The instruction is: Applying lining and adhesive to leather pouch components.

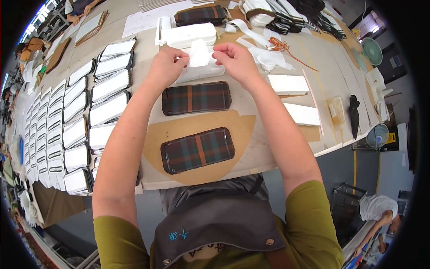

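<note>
Both my hands are raised at the middle of the table over a low stack of thin white sheets (204, 72). A small, bright white sheet (199, 54) stands up between them. The fingers of my left hand (167, 65) are pinched at its left edge. On the other side, the thumb and fingers of my right hand (236, 62) close at its right edge. Nearer me lies a dark plaid fabric panel (209, 98) with rounded corners and an orange stripe. A second plaid panel (210, 148) rests closer still, on a brown cardboard sheet (244, 130).
Rows of white-faced, dark-edged pieces (109, 83) cover the left side. Behind my hands are a white stack (192, 35) and a pile of plaid panels (200, 15). White strips (246, 28), an orange cord (280, 45) and white blocks (289, 84) lie to the right.
</note>
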Action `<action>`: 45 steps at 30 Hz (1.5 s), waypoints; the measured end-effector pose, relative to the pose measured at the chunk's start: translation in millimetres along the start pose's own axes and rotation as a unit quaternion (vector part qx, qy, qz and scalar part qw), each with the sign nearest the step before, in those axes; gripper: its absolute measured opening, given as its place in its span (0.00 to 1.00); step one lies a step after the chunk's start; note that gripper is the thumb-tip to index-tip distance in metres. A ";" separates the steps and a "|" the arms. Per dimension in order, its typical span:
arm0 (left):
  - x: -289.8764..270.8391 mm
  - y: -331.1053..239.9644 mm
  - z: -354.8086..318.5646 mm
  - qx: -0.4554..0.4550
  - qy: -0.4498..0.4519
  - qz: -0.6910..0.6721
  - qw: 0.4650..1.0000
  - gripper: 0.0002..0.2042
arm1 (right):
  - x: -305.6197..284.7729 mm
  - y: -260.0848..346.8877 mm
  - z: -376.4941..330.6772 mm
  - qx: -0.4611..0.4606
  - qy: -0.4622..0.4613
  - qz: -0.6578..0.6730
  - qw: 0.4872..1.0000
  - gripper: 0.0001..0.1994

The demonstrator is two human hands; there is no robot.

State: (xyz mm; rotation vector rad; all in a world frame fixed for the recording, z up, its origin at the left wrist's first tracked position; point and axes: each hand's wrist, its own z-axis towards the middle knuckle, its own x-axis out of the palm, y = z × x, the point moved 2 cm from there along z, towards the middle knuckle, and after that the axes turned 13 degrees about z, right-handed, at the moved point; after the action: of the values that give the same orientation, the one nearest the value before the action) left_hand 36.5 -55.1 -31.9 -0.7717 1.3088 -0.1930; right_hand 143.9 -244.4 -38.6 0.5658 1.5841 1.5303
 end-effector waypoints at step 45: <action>-27.2 40.3 -74.0 -0.081 0.139 0.027 0.987 0.18 | 22.7 1.6 -89.2 -0.014 0.058 -0.089 0.994 0.21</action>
State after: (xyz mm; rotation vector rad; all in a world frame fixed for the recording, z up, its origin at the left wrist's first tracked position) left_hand -50.5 -40.1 -38.8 -0.8687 1.6231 -0.1563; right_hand 59.2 -278.0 -51.8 0.3148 1.6504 1.4705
